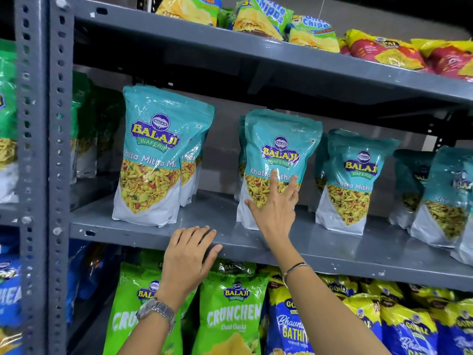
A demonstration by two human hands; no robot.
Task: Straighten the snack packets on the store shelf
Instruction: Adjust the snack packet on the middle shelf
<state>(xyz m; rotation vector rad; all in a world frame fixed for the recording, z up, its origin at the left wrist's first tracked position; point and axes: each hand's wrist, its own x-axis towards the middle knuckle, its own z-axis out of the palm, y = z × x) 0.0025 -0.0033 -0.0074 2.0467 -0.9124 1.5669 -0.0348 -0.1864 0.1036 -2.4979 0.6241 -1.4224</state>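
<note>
Teal Balaji Khatta Mitha packets stand in rows on the grey middle shelf (143, 235). The left packet (156, 155) stands upright near the shelf's front. My right hand (276, 206) lies flat against the front of the middle packet (279, 147), fingers spread, not gripping it. A third packet (350, 180) stands to its right, with more teal packets (445, 196) at the far right. My left hand (189, 257) rests on the shelf's front edge, fingers apart, holding nothing. More packets hide behind each front one.
Green Crunchem bags (230, 316) and blue-yellow Gathiya bags (294, 326) fill the shelf below. Chips packets (266, 19) and red-yellow bags (384, 49) lie on the shelf above. A perforated grey upright (58, 149) stands at left, with green packets (7, 111) beyond.
</note>
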